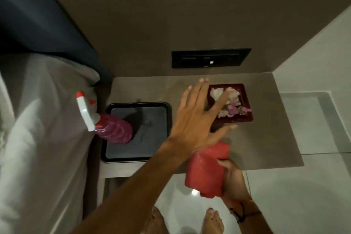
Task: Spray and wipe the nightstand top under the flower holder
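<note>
The flower holder, a dark red square dish with white and purple petals, sits at the back right of the grey nightstand top. My left hand hovers over the dish's left edge, fingers spread, holding nothing. My right hand grips a folded red cloth at the nightstand's front edge. A spray bottle of pink liquid with a white and red trigger head stands on a black tray at the left of the top.
A bed with white linen and a dark headboard lies to the left. A black switch panel is set in the wall behind. Glossy floor tiles and my bare feet are below.
</note>
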A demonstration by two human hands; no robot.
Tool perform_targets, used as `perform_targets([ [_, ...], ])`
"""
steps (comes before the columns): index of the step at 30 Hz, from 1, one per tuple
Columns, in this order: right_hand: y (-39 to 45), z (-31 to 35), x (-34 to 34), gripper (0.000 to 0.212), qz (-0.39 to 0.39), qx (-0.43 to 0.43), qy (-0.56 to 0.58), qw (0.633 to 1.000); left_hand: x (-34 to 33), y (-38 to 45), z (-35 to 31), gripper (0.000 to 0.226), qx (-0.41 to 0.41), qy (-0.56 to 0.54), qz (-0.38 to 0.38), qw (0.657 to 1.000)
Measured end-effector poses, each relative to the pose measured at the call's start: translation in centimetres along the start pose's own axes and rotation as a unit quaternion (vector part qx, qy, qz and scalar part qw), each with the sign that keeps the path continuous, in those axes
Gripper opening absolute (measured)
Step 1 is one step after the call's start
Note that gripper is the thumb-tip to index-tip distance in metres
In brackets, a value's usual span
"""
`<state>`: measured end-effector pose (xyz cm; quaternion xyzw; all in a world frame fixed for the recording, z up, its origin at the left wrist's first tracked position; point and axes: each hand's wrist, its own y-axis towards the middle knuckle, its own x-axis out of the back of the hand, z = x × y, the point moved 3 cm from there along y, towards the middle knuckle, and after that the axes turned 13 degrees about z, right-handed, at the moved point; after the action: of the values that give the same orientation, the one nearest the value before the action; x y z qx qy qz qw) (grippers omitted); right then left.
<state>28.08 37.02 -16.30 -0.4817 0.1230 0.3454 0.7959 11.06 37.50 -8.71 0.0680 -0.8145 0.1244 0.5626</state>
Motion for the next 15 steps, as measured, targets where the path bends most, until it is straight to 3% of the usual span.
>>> perform_targets([
  [3,2.8,-0.6,-3.2,0.047,0.001,0.0,-0.043,0.999,-0.9,-6.2,5.0,0.077,0.081,-0.045,-0.03,0.995],
  [7,8.6,-0.8,-8.8,0.028,0.046,0.0,-0.069,0.997,-2.3,-13.9,10.2,0.076,0.16,-0.015,-0.032,0.986],
  [10,11.5,-0.6,-11.0,0.033,0.042,-0.013,-0.159,0.986,-2.4,-17.1,11.3,0.077,0.187,0.005,-0.021,0.982],
  [15,11.1,2.0,-12.8,0.05,0.01,0.037,-0.447,0.894,1.5,-18.6,9.8,0.077,0.189,0.047,-0.029,0.98],
])
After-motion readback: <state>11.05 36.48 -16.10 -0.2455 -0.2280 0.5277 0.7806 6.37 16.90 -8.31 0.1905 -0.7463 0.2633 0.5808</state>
